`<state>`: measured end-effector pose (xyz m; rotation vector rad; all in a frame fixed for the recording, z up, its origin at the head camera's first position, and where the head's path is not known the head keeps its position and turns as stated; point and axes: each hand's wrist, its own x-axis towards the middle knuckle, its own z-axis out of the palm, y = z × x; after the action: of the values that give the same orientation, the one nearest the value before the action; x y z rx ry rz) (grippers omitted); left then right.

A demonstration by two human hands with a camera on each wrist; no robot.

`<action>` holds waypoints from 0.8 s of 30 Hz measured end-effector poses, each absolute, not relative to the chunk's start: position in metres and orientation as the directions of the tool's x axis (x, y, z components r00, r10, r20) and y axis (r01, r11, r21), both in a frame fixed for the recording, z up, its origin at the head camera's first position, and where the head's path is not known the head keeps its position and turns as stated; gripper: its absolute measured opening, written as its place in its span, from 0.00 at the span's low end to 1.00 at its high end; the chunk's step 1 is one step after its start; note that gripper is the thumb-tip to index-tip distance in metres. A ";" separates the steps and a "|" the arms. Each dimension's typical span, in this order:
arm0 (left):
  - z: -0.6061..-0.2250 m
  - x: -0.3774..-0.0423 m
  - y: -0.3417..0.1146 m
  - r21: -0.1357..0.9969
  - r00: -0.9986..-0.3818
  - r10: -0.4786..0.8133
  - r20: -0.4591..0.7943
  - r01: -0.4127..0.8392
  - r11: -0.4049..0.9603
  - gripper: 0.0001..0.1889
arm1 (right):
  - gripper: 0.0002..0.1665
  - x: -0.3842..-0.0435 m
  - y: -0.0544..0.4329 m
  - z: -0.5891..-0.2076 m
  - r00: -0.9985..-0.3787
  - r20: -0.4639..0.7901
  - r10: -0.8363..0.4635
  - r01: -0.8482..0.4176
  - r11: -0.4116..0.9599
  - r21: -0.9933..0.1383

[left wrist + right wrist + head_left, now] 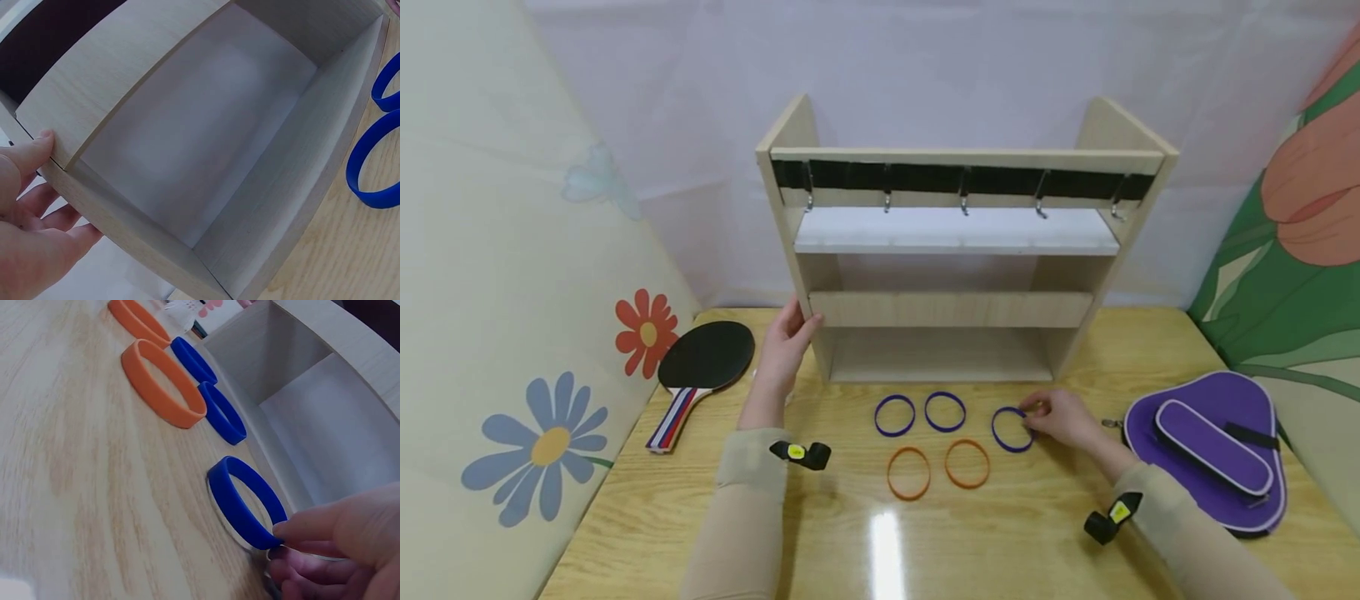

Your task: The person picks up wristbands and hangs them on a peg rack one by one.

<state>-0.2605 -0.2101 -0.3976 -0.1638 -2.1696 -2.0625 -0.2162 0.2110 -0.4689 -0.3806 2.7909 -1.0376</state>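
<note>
My right hand (1063, 418) pinches the edge of a blue silicone wristband (240, 509) between thumb and fingers, low over the table. Two more blue wristbands (894, 416) lie to its left, in front of the wooden shelf (951, 309). Nearer to me are two orange wristbands (908, 473). With my left hand (784, 346) I grip the left side panel of the shelf, the thumb on its front and the fingers around the outer side, as the left wrist view shows. Metal hooks (965, 202) hang in a row from a black strip across the shelf's upper board.
A black table tennis bat (707, 354) with a striped handle lies at the left on the wooden table (842, 542). To the right rests a purple bat case (1210, 450) with a zipped pocket, close to my right forearm. A pale cloth backdrop (700, 125) hangs behind the shelf.
</note>
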 end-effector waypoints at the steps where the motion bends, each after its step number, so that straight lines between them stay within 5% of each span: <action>1: -0.398 -0.260 -0.210 0.983 -0.984 -0.016 0.179 0.178 0.050 0.32 | 0.13 -0.216 0.212 -0.469 -0.959 -0.042 -0.280 -0.183 0.727 -0.662; 24: -0.399 -0.260 -0.211 0.989 -0.991 0.002 0.136 0.136 0.066 0.33 | 0.25 -0.216 0.211 -0.443 -0.937 -0.194 -0.290 0.044 0.454 -0.890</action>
<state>-0.2602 -0.2115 -0.3987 -0.1446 -2.2193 -2.0780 -0.2163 0.2114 -0.4427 -0.2097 2.3899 -1.4768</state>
